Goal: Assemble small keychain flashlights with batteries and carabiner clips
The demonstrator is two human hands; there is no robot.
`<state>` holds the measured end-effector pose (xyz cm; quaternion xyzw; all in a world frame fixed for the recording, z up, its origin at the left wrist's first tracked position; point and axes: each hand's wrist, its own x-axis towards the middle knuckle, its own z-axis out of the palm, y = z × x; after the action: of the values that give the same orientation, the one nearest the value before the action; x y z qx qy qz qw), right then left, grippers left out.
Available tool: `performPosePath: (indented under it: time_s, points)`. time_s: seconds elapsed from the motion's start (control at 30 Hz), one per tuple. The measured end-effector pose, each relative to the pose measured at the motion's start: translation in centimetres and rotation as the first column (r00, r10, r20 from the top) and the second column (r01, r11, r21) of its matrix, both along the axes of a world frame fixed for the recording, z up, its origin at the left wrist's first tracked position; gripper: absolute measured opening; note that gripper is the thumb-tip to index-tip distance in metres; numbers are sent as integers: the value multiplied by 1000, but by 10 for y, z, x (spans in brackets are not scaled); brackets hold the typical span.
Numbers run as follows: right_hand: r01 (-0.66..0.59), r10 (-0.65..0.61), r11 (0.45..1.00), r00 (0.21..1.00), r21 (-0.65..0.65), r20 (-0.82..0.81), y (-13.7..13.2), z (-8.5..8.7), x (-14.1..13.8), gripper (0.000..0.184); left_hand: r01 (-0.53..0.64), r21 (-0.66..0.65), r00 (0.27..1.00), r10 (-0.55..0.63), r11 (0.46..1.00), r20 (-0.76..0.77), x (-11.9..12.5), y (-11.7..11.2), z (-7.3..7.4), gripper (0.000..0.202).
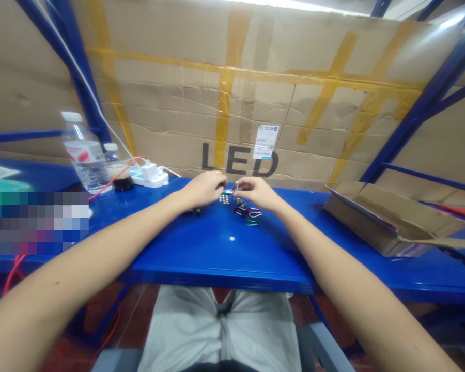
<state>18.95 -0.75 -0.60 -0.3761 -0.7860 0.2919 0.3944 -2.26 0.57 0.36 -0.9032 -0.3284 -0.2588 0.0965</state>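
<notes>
Both arms reach out over a blue table (pixel 225 253). My left hand (pixel 205 188) is curled, its fingertips pinched at a small item I cannot make out. My right hand (pixel 256 192) is also closed, pinching a small silvery piece (pixel 235 186) between thumb and fingers. The two hands nearly meet. Right below them lie several small coloured clips or carabiners (pixel 250 213), purple and green, and a cluster of tiny metal parts (pixel 223 199). A small dark piece (pixel 196 211) sits under my left wrist.
A clear water bottle (pixel 84 155) and a small dark-filled bottle (pixel 118 170) stand at the left, beside a white power strip (pixel 151 174) with a red cable. An open flat cardboard box (pixel 387 219) lies at the right. A taped cardboard wall marked LED stands behind.
</notes>
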Motion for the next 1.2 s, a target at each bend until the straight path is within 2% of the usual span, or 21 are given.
performPosePath:
  time_s: [0.1, 0.2, 0.3, 0.53, 0.7, 0.83, 0.97, 1.1, 1.2]
  points:
    - [1, 1, 999, 999, -36, 52, 2, -1, 3, 17, 59, -62, 987, -67, 996, -143, 0, 6, -9, 27]
    - [18, -17, 1000, 998, -12, 57, 4, -1, 6, 16, 51, -63, 962, -66, 997, -264, 3, 7, -17, 28]
    - [24, -25, 1000, 997, 12, 71, 5, -2, 6, 17, 40, -74, 949, -61, 997, -309, 5, 7, -22, 26]
    - [-21, -4, 986, 989, 167, 148, 1, -1, 4, 14, 8, -129, 961, -43, 992, -272, 5, 6, -22, 20]
    - [-60, 18, 976, 980, 211, 196, -4, 1, 1, 20, -22, -181, 973, -20, 983, -230, 5, 3, -22, 19]
    - [-57, 4, 970, 976, 238, 217, -6, 1, 0, 18, 6, -254, 972, -65, 967, -225, 5, 6, -24, 18]
    - [-48, -11, 969, 972, 244, 236, -5, 1, 2, 19, -14, -364, 984, -52, 931, -172, 6, 7, -21, 17]
    - [-26, -32, 977, 964, 214, 265, -4, 0, 3, 16, -80, -515, 994, 28, 853, -109, 3, 7, -13, 11]
    - [-23, -28, 985, 957, 170, 290, -4, -1, 3, 14, -73, -553, 995, 22, 830, -98, -1, 6, -9, 8]
